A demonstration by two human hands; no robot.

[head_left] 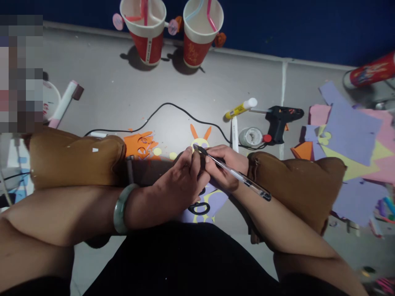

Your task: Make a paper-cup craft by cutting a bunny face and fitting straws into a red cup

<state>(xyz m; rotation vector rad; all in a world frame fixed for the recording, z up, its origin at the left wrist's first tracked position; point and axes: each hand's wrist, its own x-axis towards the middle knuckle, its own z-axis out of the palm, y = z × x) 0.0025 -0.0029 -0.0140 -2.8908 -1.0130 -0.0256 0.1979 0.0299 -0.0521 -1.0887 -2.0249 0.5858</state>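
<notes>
My right hand [226, 164] is closed around a clear gel pen [237, 176]. The pen's dark tip points at a small paper rabbit head [201, 142], cut from yellow paper with two orange ears and purple patches. My left hand [180, 181], a bangle on its wrist, has its fingers curled and pinches the rabbit's lower left edge. Both hands hide the rabbit's lower part. Below my hands, black-handled scissors [200, 208] lie on purple and yellow paper, their blades hidden.
Orange paper scraps [138, 144] lie to the left. On the right are a hot glue gun [275, 123], a yellow glue stick [241, 109], a glass jar [251, 137] and coloured paper [352, 127]. Two paper cups [148, 45] with straws stand behind. A black cord [168, 103] crosses the table.
</notes>
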